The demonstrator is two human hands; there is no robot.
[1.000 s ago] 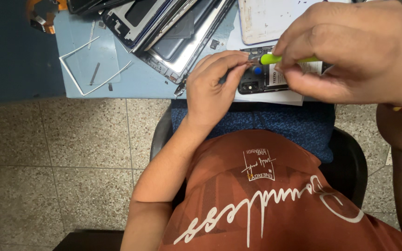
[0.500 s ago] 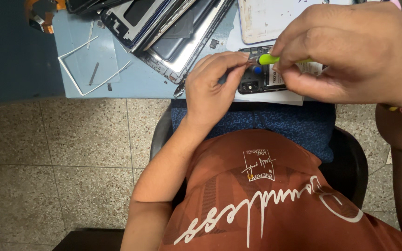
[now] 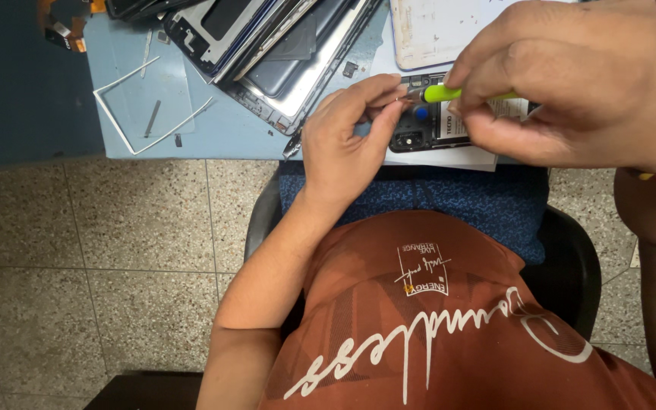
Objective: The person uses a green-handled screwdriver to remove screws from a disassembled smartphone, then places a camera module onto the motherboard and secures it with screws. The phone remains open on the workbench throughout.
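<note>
Green-handled screwdriver (image 3: 449, 93) in right hand (image 3: 571, 83), over opened phone (image 3: 434, 125).

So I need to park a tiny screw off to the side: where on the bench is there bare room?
The light blue mat has a bare strip between the white frame and the stacked phone housings. It is crowded around the opened phone, where the left hand and right hand with the green-handled tool meet.
</note>
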